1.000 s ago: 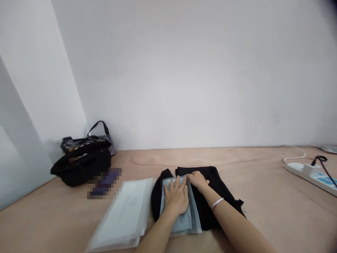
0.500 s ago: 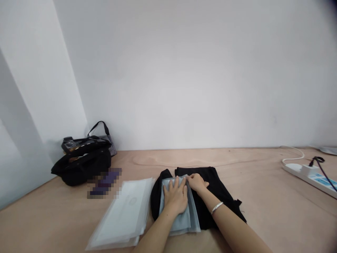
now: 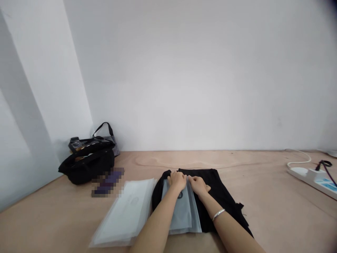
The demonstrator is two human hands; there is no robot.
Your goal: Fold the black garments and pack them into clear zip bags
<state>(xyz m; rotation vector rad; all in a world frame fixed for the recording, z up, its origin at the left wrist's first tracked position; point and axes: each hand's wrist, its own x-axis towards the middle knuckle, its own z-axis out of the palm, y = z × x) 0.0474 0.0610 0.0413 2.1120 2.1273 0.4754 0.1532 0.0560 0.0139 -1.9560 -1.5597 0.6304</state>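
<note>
A frosted plastic zip bag [image 3: 181,214] with a grey folded item inside and a dark round mark lies over black folded cloth [image 3: 221,196]. My left hand [image 3: 177,180] is at the bag's top edge with its fingers curled and closed on it; the fingertips are partly hidden. Just to the right, my right hand [image 3: 198,184] pinches the top right corner of the same bag. A silver bangle [image 3: 218,214] circles my right wrist. To the left lies a stack of frosted plastic bags [image 3: 126,214].
A black bag [image 3: 89,165] and a striped bag [image 3: 116,146] stand in the left corner by the wall. A blurred purple item [image 3: 109,182] lies before them. At the right edge is a white power strip [image 3: 313,179] with a plug and cables.
My left hand has gone from lying flat and spread on the bag to curled at its top edge, uncovering the round mark. My right hand keeps its pinch. The view has shifted slightly.
</note>
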